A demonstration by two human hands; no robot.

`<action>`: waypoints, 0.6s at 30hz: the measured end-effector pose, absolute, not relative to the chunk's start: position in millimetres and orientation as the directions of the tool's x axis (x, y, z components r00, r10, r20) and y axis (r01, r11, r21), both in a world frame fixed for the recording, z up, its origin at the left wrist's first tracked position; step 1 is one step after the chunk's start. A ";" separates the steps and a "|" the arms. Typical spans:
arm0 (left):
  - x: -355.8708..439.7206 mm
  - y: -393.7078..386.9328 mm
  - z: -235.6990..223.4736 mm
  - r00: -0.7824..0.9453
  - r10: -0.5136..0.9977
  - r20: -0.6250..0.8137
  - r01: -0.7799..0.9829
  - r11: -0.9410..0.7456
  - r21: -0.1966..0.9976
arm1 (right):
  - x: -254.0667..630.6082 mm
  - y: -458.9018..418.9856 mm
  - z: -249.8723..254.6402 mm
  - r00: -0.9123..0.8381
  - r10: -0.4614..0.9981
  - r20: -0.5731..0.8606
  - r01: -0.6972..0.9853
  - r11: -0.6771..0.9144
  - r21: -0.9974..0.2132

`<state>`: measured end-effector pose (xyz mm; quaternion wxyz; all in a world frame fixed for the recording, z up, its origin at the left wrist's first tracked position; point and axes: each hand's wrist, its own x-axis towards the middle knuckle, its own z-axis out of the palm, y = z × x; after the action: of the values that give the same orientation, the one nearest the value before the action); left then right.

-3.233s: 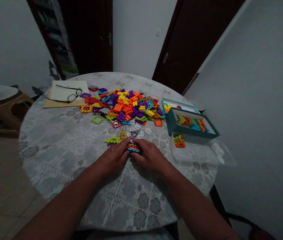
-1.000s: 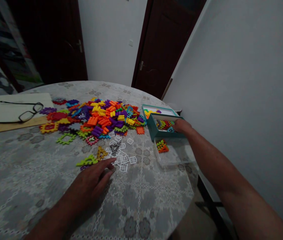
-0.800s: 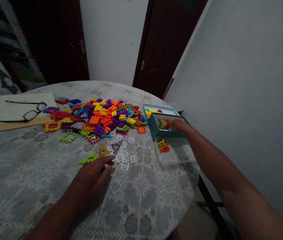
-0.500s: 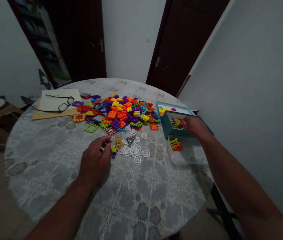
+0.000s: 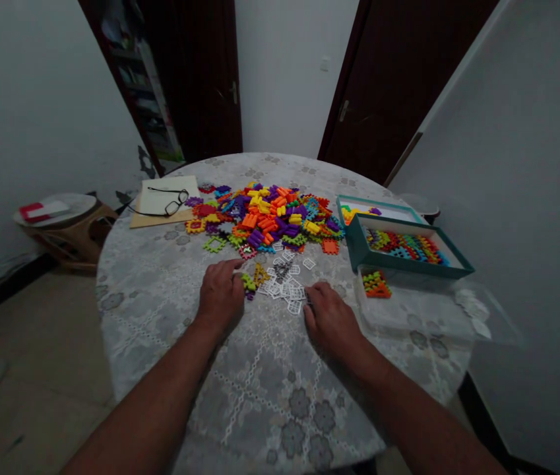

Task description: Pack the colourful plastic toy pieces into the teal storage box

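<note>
Two hands in the head view, both over the near half of the round tabletop [image 5: 254, 396]. Left hand [image 5: 223, 293]: fingers curled, index out, right beside a lime-green toothed piece [image 5: 248, 282]; can't tell if it grips that. Right hand [image 5: 330, 315]: fingers half bent, small thumb gap, tips at the right side of the white lattice pieces [image 5: 283, 287]; can't tell if one is pinched. Those lie flat, overlapping, mid-tabletop, with a yellow triangle [image 5: 260, 274] and a grey triangle [image 5: 282, 269] among or beside them. Mixed pile [image 5: 272, 218] sits toward far edge, teal box [image 5: 408, 266] and clear tray [image 5: 388, 315] by right edge. Handling, my guess: lattices light, thin, fairly stiff, might snap if bent; slide one free, pinch by its rim. Green piece likely light, rigid plastic; toothed edges should give good grip.
</note>
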<state>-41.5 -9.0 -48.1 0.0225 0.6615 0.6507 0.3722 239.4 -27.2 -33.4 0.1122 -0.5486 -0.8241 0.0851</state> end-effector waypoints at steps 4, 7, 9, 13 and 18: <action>-43.9 -6.4 -52.4 -0.149 0.899 0.413 0.837 -0.108 0.537 | 245.6 -24.0 -36.2 -0.377 0.922 0.091 0.868 0.386 -0.311; -46.5 -6.1 -52.9 -0.202 0.913 0.355 0.795 -0.059 0.604 | 249.1 -22.2 -37.5 -0.375 0.922 0.099 0.856 0.385 -0.345; -47.9 -6.4 -52.3 -0.239 0.919 0.314 0.750 -0.031 0.661 | 251.0 -20.6 -39.1 -0.372 0.922 0.102 0.847 0.383 -0.368; -48.5 -6.2 -50.5 -0.288 0.919 0.268 0.687 0.004 0.727 | 253.6 -17.9 -42.6 -0.370 0.923 0.108 0.832 0.381 -0.403; -47.5 -4.9 -48.4 -0.282 0.924 0.257 0.719 0.026 0.695 | 254.1 -17.4 -44.7 -0.344 0.929 0.133 0.824 0.367 -0.432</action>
<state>-47.5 -4.9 -48.4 0.1344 0.5840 0.7035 0.3821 254.1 -17.4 -44.7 0.1806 -0.5434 -0.8068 0.1458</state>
